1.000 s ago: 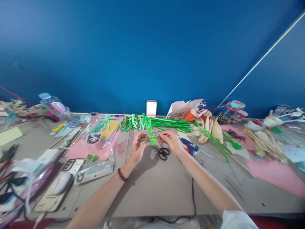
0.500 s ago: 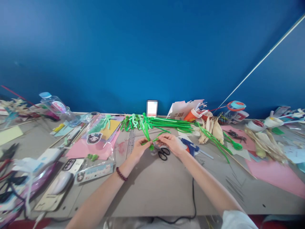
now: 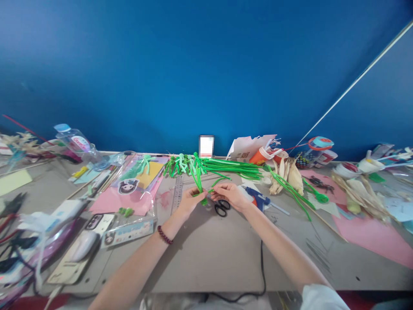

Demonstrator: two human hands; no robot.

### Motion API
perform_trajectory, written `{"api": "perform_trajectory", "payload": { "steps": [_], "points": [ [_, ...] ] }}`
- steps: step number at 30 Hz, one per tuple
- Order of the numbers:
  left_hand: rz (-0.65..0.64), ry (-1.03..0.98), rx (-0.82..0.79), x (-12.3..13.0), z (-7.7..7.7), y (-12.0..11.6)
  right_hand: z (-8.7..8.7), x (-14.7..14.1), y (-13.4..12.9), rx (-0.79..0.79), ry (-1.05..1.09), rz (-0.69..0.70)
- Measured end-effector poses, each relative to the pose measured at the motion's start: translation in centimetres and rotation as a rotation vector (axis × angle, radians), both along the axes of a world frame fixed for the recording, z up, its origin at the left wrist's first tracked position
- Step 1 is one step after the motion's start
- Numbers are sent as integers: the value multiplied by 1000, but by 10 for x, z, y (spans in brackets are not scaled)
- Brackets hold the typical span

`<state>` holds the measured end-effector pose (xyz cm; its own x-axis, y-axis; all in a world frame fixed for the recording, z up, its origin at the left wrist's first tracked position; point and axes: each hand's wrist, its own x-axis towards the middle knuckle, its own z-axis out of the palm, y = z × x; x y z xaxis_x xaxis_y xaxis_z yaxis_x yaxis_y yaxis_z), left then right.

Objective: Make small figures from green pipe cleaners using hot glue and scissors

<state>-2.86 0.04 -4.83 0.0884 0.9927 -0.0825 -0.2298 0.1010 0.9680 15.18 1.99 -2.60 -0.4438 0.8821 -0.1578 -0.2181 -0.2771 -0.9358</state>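
Observation:
Several green pipe cleaners are pinched together in my left hand, their free ends fanning away from me. My right hand closes finger and thumb on a green pipe cleaner end just right of that bunch. Black-handled scissors lie on the table below my right fingers, their blades partly hidden. Beyond my hands is a row of twisted green pipe cleaner pieces, beside a long pile of straight green pipe cleaners.
A blue glue gun lies close to my right hand, and a ruler is left of my left hand. Pink paper and a phone with a white mouse sit left. Dried husks and paper cups stand right. A cable crosses the front.
The green bunch in my left hand has turned slightly, and its lower end shows less. My right hand has barely moved, still pinching beside it.

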Motion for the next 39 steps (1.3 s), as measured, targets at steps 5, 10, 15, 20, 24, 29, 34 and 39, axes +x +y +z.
{"api": "perform_trajectory", "payload": {
  "steps": [5,10,15,20,24,29,34,39],
  "points": [
    [2,15,5,0,1,0,0,1,1,-19,-14,7],
    [-4,23,-17,1,5,-2,-1,2,2,-8,-31,25],
    [-34,5,-90,2,10,-3,-1,1,0,15,-52,59],
    [-60,17,-72,0,9,-3,-2,-2,-2,-6,-56,53],
    [-43,21,-74,1,7,-3,-2,-3,-2,-9,-40,29],
    [-9,18,-81,2,7,-3,-5,-5,-2,-17,-19,6],
    [19,26,-85,3,8,-4,-9,-8,-2,0,-26,-22],
    [30,26,-80,3,7,-4,-7,-12,-5,45,-43,-53]
  ]
}}
